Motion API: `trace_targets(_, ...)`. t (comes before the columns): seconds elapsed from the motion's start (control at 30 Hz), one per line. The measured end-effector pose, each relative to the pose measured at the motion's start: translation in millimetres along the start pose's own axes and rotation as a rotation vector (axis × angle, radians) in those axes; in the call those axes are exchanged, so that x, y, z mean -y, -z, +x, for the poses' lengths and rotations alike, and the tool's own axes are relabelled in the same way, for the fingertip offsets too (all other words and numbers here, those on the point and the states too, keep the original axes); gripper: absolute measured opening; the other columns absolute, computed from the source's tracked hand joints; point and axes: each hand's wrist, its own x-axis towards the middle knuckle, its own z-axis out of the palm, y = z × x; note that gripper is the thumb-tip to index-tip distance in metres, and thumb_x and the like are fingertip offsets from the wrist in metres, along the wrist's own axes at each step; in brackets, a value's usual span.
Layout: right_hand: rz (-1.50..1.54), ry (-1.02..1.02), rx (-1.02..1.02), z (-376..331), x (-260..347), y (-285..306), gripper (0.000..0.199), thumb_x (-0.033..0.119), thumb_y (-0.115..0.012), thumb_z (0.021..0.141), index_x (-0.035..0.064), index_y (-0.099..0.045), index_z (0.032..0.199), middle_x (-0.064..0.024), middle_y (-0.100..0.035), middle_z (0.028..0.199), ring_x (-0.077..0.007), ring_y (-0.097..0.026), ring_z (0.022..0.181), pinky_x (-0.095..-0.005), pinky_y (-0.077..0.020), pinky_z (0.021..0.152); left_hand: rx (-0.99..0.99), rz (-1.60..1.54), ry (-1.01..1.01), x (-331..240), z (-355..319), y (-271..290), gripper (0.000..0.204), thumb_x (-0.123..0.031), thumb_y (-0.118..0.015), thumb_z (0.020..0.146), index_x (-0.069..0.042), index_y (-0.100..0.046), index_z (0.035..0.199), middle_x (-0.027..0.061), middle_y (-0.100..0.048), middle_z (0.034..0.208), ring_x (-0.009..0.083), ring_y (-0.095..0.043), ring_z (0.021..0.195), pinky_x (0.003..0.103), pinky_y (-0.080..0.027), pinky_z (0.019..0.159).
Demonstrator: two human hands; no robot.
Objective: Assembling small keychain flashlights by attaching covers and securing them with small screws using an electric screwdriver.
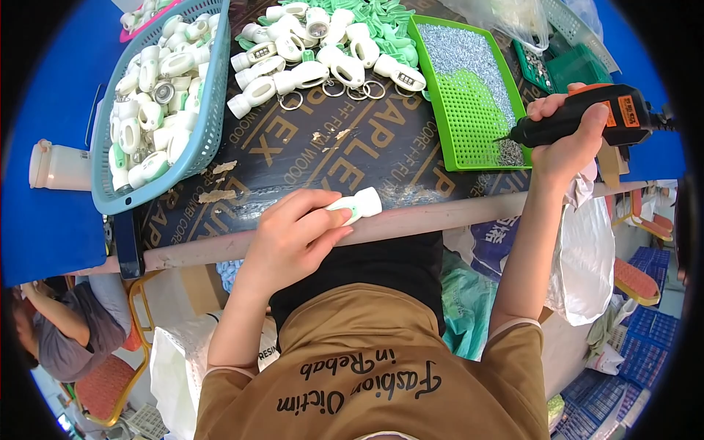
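My left hand point(301, 231) is closed round a small white flashlight point(364, 204) with a green part, held over the table's front edge; its wide head points right. In my right hand point(572, 136) is a black electric screwdriver point(605, 117), its fingers wrapped round the body. The bit points left, over a bright green perforated tray point(469, 110) full of small silvery screws. Some darker screws point(510, 153) lie in the tray's near right corner, close under the bit. Several finished-looking white flashlights point(345, 66) with key rings lie in a pile at the back of the table.
A blue-grey basket point(213, 139) heaped with white flashlight bodies stands at left. Green plastic parts point(389, 26) lie behind the pile. A dark green box point(579, 67) is at the back right, a white tub point(59, 166) at far left. Another person point(73, 323) sits at lower left.
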Motion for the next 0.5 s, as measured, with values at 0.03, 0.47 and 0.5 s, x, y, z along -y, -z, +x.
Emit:
trace_targets(0.03, 0.000, -0.001, -0.001, 0.0, 0.0, 0.3, 0.054, 0.052, -0.058, 0.085, 0.0013, -0.048, 0.100, -0.0111, -0.052, 0.062, -0.0201, -0.049, 0.057, -0.0343, -0.0422, 0.056, -0.001, 0.003, 0.000, 0.0, 0.1, -0.1, 0.014, -0.009, -0.074, 0.072, -0.006, -0.067, 0.084, 0.0097, -0.063, 0.090, 0.0248, -0.063, 0.075, 0.032, -0.051, 0.063)
trace_targets(0.47, 0.037, -0.032, -0.011, 1.5, -1.7, 0.7, 0.054, 0.053, -0.059, 0.084, 0.0027, -0.048, 0.099, -0.0105, -0.051, 0.062, -0.0200, -0.047, 0.056, -0.0329, -0.0401, 0.056, -0.017, 0.005, 0.004, 1.6, -2.0, 0.3, 0.014, -0.009, -0.074, 0.072, -0.006, -0.067, 0.084, 0.0093, -0.064, 0.090, 0.0240, -0.063, 0.075, 0.032, -0.051, 0.063)
trace_targets(0.5, 0.043, -0.033, -0.008, 1.5, -1.2, 0.5, 0.054, 0.054, -0.059, 0.084, 0.0030, -0.048, 0.099, -0.0105, -0.051, 0.061, -0.0199, -0.047, 0.056, -0.0326, -0.0399, 0.055, -0.010, -0.003, 0.002, 1.6, -2.6, 0.7, 0.014, -0.009, -0.074, 0.072, -0.006, -0.067, 0.084, 0.0091, -0.064, 0.090, 0.0241, -0.063, 0.075, 0.032, -0.051, 0.063)
